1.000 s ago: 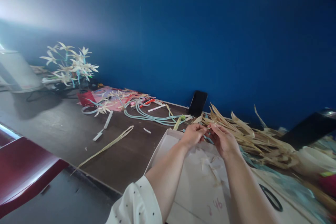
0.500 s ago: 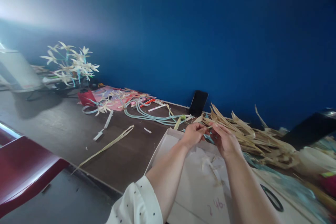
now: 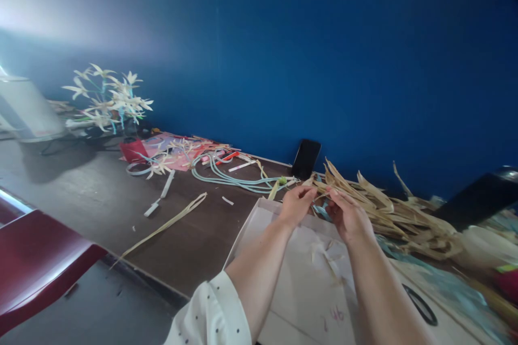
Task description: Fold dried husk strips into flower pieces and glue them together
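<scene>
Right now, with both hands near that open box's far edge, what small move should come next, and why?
Probably ease the left hand and right hand slightly apart to draw the thin pale strand taut: it appears to bridge the narrow gap between them, near the far edge of the white box.

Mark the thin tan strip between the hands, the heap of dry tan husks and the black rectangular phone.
Thin tan strip (image 3: 321, 195), head view: its exposed middle stretch.
Heap of dry tan husks (image 3: 374, 194), head view: a broad upper husk.
Black rectangular phone (image 3: 306, 158), head view: middle of its dark face.
</scene>
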A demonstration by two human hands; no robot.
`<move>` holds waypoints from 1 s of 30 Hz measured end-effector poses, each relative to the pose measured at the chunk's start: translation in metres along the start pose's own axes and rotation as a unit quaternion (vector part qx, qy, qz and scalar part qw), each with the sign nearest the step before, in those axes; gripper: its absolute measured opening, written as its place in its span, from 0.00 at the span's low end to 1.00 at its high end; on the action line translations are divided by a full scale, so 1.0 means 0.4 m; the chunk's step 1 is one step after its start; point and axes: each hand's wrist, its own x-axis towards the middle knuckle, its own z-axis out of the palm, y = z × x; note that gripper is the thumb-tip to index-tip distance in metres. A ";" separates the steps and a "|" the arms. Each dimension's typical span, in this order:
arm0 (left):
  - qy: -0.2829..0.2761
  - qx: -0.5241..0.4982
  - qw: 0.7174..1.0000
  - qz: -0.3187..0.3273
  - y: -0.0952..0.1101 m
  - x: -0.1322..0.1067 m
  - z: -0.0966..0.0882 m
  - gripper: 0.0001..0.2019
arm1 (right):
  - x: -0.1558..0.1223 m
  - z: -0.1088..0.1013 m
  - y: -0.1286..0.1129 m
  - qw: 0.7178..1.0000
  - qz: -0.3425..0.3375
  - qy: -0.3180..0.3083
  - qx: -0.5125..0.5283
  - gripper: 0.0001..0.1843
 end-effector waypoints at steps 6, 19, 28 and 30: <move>-0.010 0.023 0.999 0.022 0.018 -0.006 0.000 0.12 | -0.002 0.001 0.001 1.000 -0.002 -0.004 -0.009 0.19; -0.083 -0.105 0.988 -0.070 0.026 -0.003 0.000 0.16 | 0.004 -0.009 0.005 0.999 0.016 -0.016 0.027 0.16; -0.078 -0.075 0.988 -0.115 0.019 -0.004 0.004 0.12 | 0.003 -0.010 0.006 0.998 0.012 -0.014 0.053 0.17; -0.066 -0.082 0.988 -0.116 0.020 -0.005 0.005 0.12 | 0.003 -0.008 0.006 0.998 0.015 -0.013 0.061 0.18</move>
